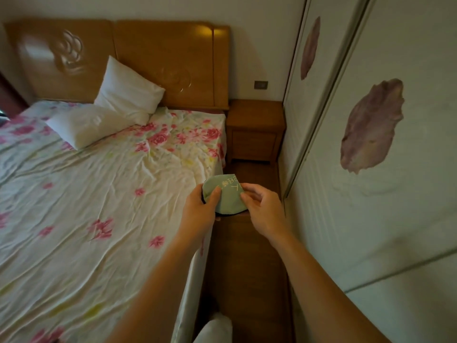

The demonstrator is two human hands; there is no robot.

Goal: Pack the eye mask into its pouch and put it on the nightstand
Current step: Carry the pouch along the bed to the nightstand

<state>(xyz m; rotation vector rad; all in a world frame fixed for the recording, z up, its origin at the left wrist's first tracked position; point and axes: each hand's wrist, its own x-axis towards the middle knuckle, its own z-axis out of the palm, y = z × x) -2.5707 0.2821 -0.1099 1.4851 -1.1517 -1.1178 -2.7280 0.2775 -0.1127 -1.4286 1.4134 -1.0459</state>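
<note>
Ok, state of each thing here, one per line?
Green pouch: held in both hands, a dark edge showing beneath.
Left hand: gripping the pouch.
Right hand: gripping the pouch.
Nightstand: drawers shut.
Pillows: stacked against the headboard.
Bed sheet: wrinkled.

Both bare forearms reach forward side by side, the left hand [201,206] with its thumb pressed on top and fingers curled beneath, the right hand [262,206] pinching with thumb and fingertips.
</note>
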